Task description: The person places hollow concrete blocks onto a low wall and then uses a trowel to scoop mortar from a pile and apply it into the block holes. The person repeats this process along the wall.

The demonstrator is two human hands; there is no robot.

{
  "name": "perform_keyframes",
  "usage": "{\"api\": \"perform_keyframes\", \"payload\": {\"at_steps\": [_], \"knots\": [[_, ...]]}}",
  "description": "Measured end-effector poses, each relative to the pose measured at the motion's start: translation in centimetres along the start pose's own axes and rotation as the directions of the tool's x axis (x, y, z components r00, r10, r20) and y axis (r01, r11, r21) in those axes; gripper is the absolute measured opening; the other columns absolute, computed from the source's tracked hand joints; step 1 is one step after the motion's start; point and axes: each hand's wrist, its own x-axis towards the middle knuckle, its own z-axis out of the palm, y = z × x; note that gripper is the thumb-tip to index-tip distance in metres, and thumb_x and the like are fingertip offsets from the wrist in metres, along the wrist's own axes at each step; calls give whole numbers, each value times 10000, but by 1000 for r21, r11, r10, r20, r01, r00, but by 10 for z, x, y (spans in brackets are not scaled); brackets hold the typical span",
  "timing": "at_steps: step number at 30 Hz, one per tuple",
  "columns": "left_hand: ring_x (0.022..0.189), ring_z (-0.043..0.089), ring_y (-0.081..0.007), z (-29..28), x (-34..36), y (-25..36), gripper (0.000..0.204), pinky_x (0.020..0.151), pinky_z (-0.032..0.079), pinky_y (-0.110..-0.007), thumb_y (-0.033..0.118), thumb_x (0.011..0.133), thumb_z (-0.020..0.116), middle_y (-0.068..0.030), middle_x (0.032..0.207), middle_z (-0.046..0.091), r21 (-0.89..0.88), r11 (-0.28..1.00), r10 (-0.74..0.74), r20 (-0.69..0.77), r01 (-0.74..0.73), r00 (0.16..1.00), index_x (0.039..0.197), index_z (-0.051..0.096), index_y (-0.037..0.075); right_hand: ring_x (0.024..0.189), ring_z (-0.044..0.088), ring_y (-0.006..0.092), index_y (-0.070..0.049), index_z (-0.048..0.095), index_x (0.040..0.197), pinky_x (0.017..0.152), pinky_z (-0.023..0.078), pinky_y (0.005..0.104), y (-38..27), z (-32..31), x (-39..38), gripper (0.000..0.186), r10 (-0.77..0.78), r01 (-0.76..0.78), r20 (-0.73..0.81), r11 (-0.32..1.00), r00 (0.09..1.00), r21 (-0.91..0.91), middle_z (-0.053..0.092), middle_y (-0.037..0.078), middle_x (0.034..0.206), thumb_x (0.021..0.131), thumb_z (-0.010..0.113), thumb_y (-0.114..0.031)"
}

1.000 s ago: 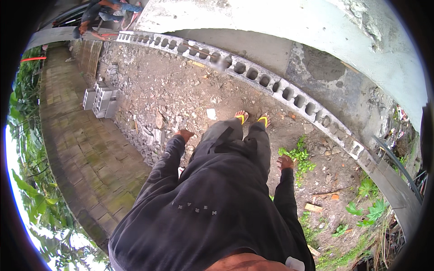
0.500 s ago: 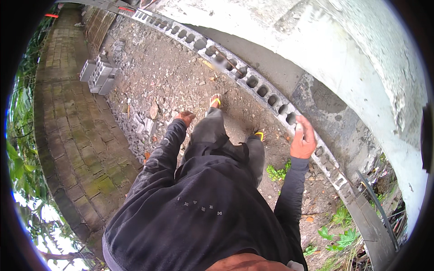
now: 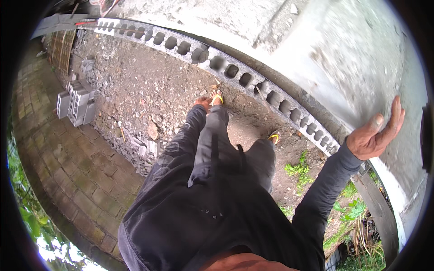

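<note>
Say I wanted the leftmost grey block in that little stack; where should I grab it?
Probably grip the leftmost grey block by its upper edge, coming from the left: that side looks free, while the other grey blocks stand close on its right.

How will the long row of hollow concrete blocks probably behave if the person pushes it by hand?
The row of hollow concrete blocks would probably feel stiff and heavy, because many blocks sit close together in one line. It should hardly roll, since the blocks look flat-sided. The thin concrete between its dark holes might chip under a hard knock.
</note>
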Motion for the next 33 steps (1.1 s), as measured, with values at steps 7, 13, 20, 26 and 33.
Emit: {"api": "perform_keyframes", "payload": {"at_steps": [7, 13, 20, 26, 33], "knots": [[1161, 604, -324, 24, 133, 55, 392, 986, 488, -427, 232, 851, 648, -139, 1256, 629, 928, 284, 187, 194, -242, 963, 1238, 620, 180, 1218, 550, 352, 121, 555, 1231, 1101, 367, 454, 9, 39, 1, 588, 162, -152, 83, 982, 983, -116, 606, 255, 1244, 1012, 327, -374], [1196, 579, -382, 38, 199, 72, 396, 994, 486, -452, 246, 923, 513, -179, 1303, 593, 870, 475, 132, 75, -129, 988, 1316, 567, 244, 1131, 617, 350, 157, 546, 1228, 1021, 466, 433, 7, 41, -4, 567, 237, -193, 138, 942, 962, -273, 629, 273, 1197, 995, 283, -288], [1267, 519, -399, 12, 220, 56, 490, 1069, 431, -435, 241, 917, 534, -236, 1378, 520, 839, 541, 40, 40, -55, 998, 1404, 488, 265, 835, 723, 244, 36, 695, 1072, 689, 588, 330, 46, 19, -9, 396, -327, 426, 282, 572, 902, -701, 738, 99, 962, 1028, 370, -187], [1132, 634, -316, -80, 251, 39, 650, 960, 510, -403, 299, 808, 714, -135, 1225, 661, 854, 509, 154, -217, 111, 964, 1415, 491, 235, 734, 728, 235, -1, 690, 990, 600, 581, 326, 59, 12, -7, 260, -467, 566, 352, 475, 811, -674, 745, 82, 915, 1022, 477, -146], [1185, 596, -335, -139, 282, 70, 575, 1025, 459, -412, 472, 876, 628, -245, 1217, 632, -76, 960, -248, -683, 270, 687, 1336, 577, 131, 833, 716, 287, 11, 644, 1141, 675, 577, 353, 34, 20, -13, 303, -283, 441, 342, 643, 896, -626, 729, 117, 988, 1045, 436, -187]]}}
